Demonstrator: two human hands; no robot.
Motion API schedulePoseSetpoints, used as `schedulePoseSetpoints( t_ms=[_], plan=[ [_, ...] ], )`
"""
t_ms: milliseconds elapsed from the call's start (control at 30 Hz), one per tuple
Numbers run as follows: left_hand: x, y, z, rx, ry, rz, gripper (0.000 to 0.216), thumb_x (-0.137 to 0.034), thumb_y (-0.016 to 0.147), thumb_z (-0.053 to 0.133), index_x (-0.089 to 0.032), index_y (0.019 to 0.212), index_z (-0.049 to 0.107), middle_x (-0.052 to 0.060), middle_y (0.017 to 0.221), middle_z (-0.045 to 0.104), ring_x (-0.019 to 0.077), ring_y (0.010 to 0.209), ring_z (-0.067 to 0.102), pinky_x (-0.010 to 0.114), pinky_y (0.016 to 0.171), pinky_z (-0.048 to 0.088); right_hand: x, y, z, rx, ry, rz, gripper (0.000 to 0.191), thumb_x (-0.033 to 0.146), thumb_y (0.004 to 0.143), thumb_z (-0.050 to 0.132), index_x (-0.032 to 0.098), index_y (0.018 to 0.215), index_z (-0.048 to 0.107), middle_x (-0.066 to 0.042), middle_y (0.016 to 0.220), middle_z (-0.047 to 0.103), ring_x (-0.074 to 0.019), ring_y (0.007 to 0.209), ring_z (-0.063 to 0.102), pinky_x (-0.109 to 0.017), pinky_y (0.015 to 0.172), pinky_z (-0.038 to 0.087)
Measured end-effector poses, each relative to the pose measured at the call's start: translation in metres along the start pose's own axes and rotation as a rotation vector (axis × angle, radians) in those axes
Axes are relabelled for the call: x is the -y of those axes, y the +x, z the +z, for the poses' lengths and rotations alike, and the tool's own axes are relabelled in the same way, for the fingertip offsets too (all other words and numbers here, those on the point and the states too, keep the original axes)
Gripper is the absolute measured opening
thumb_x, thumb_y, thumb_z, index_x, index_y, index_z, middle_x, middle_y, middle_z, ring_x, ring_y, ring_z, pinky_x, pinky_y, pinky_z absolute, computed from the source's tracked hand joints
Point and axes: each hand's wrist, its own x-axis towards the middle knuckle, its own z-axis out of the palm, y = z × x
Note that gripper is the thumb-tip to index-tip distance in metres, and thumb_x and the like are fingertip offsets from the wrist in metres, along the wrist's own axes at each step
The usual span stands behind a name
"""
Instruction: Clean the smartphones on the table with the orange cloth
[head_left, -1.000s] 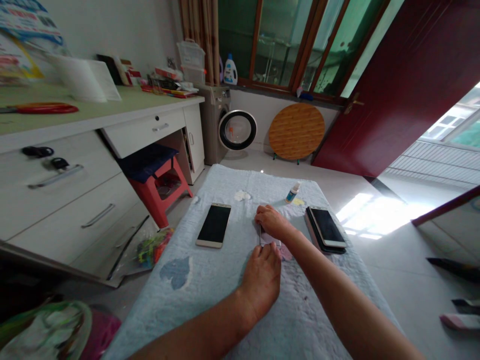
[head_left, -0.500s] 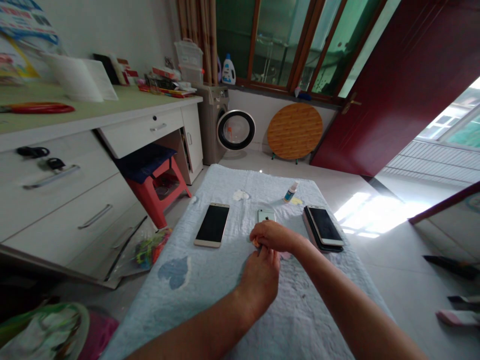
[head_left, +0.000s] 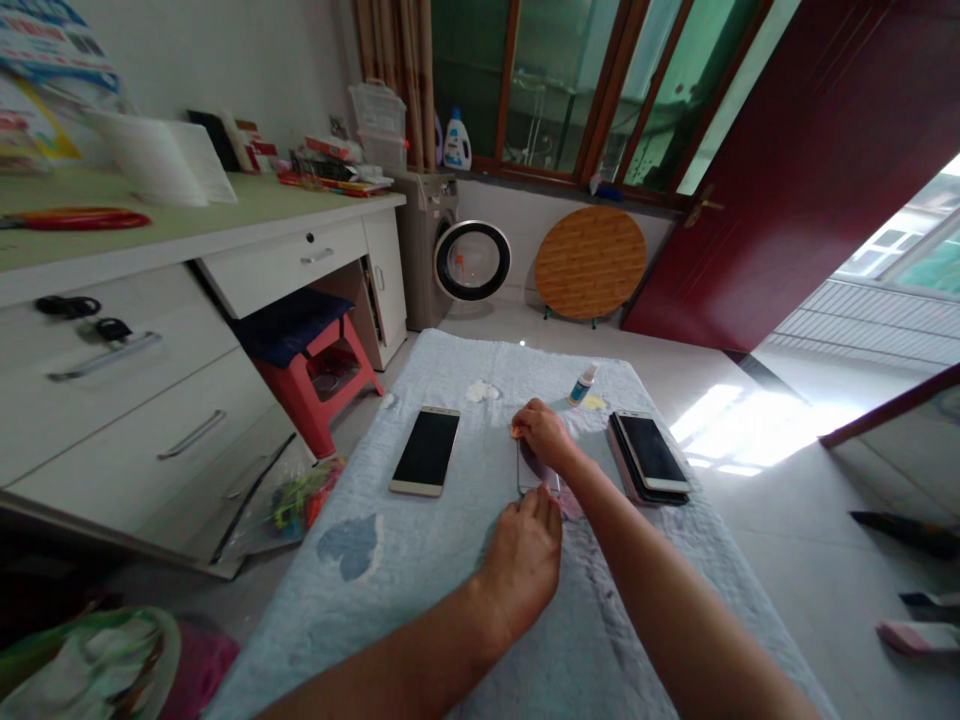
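Note:
A small silver phone (head_left: 531, 470) lies back up on the pale blue cloth (head_left: 420, 560) in front of me. My left hand (head_left: 523, 560) rests palm down with its fingertips at the phone's near end. My right hand (head_left: 541, 432) is closed at the phone's far end, pinching a small orange piece (head_left: 515, 432) I cannot make out. A gold phone (head_left: 427, 449) lies screen up to the left. Two stacked phones (head_left: 648, 456) lie to the right.
A small dropper bottle (head_left: 583, 384) and a white wad (head_left: 482, 391) sit at the cloth's far end. A white desk with drawers (head_left: 150, 370) and a red stool (head_left: 315, 375) stand at left. A washing machine (head_left: 442, 260) and a round wooden board (head_left: 591, 262) stand beyond.
My right hand moved from the phone's near end to its far end, covering the part that showed half a second ago. My left hand stayed at the near end.

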Motion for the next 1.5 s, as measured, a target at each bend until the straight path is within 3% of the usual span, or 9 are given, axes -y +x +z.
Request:
schedulePoseSetpoints(
  t_ms=[100, 233, 467, 600, 700, 867, 1067, 1267, 1500],
  plan=[
    [0.000, 0.000, 0.001, -0.021, 0.028, 0.002, 0.043, -0.003, 0.085, 0.045, -0.005, 0.127, 0.049, 0.022, 0.132, 0.052, 0.0272, 0.106, 0.057, 0.038, 0.081, 0.051, -0.003, 0.003, -0.004, -0.056, 0.005, 0.080, 0.025, 0.005, 0.084, 0.049, 0.015, 0.088, 0.072, -0.006, 0.094, 0.059, -0.0126, 0.083, 0.056, -0.022, 0.080, 0.041],
    [0.001, 0.001, 0.001, -0.039, 0.046, 0.006, 0.039, -0.005, 0.086, 0.042, -0.005, 0.124, 0.051, 0.020, 0.126, 0.056, 0.0260, 0.104, 0.057, 0.037, 0.082, 0.050, -0.006, -0.002, -0.009, -0.051, 0.029, 0.059, 0.026, 0.002, 0.080, 0.050, 0.015, 0.083, 0.072, -0.005, 0.089, 0.060, -0.0132, 0.082, 0.057, -0.022, 0.081, 0.042],
    [0.002, 0.003, 0.004, -0.067, 0.050, 0.022, 0.041, -0.004, 0.083, 0.043, -0.002, 0.123, 0.051, 0.020, 0.117, 0.060, 0.0272, 0.099, 0.057, 0.040, 0.084, 0.049, -0.006, -0.045, -0.022, 0.094, 0.121, -0.084, 0.026, 0.001, 0.075, 0.052, 0.016, 0.080, 0.073, -0.005, 0.090, 0.061, -0.0123, 0.081, 0.058, -0.023, 0.080, 0.043],
    [0.002, 0.004, 0.007, -0.076, 0.007, 0.019, 0.046, -0.001, 0.080, 0.041, -0.004, 0.125, 0.050, 0.018, 0.116, 0.061, 0.0263, 0.100, 0.057, 0.040, 0.087, 0.049, -0.004, -0.066, -0.029, 0.194, 0.172, -0.087, 0.027, 0.001, 0.073, 0.053, 0.017, 0.080, 0.073, -0.004, 0.089, 0.061, -0.0107, 0.076, 0.058, -0.021, 0.074, 0.044],
    [0.002, 0.004, 0.009, -0.088, -0.015, 0.003, 0.046, 0.001, 0.081, 0.040, -0.006, 0.125, 0.050, 0.017, 0.117, 0.061, 0.0255, 0.098, 0.058, 0.040, 0.086, 0.050, -0.002, -0.062, -0.025, 0.158, 0.168, -0.061, 0.027, 0.001, 0.073, 0.053, 0.017, 0.079, 0.073, -0.004, 0.087, 0.061, -0.0109, 0.075, 0.058, -0.021, 0.073, 0.043],
    [0.004, 0.004, 0.007, -0.109, -0.011, 0.036, 0.037, -0.002, 0.084, 0.044, -0.006, 0.120, 0.054, 0.018, 0.118, 0.060, 0.0247, 0.097, 0.057, 0.040, 0.086, 0.049, 0.000, -0.026, -0.009, 0.038, 0.105, -0.012, 0.026, 0.002, 0.075, 0.053, 0.017, 0.082, 0.073, -0.004, 0.087, 0.062, -0.0121, 0.079, 0.058, -0.022, 0.078, 0.043],
    [0.008, 0.003, 0.005, -0.099, 0.001, 0.034, 0.030, -0.007, 0.087, 0.046, -0.011, 0.115, 0.057, 0.014, 0.118, 0.059, 0.0239, 0.095, 0.055, 0.039, 0.083, 0.049, -0.008, 0.007, -0.006, -0.062, 0.021, 0.159, 0.026, 0.003, 0.078, 0.053, 0.016, 0.087, 0.074, -0.006, 0.089, 0.063, -0.0131, 0.081, 0.058, -0.022, 0.080, 0.041],
    [0.009, 0.003, 0.006, -0.117, -0.046, 0.011, 0.027, -0.008, 0.087, 0.046, -0.013, 0.111, 0.058, 0.012, 0.111, 0.060, 0.0238, 0.095, 0.053, 0.037, 0.082, 0.048, -0.022, -0.009, -0.010, -0.123, -0.018, 0.214, 0.024, 0.006, 0.079, 0.052, 0.014, 0.086, 0.073, -0.006, 0.087, 0.061, -0.0135, 0.079, 0.056, -0.023, 0.078, 0.041],
    [0.018, 0.008, 0.007, -0.142, -0.235, -0.064, 0.027, -0.004, 0.087, 0.043, -0.017, 0.104, 0.060, 0.007, 0.105, 0.061, 0.0210, 0.097, 0.053, 0.034, 0.088, 0.048, -0.006, -0.047, -0.016, -0.067, 0.019, 0.153, 0.021, 0.005, 0.078, 0.054, 0.016, 0.082, 0.072, -0.005, 0.087, 0.059, -0.0130, 0.080, 0.055, -0.021, 0.076, 0.041]
  ],
)
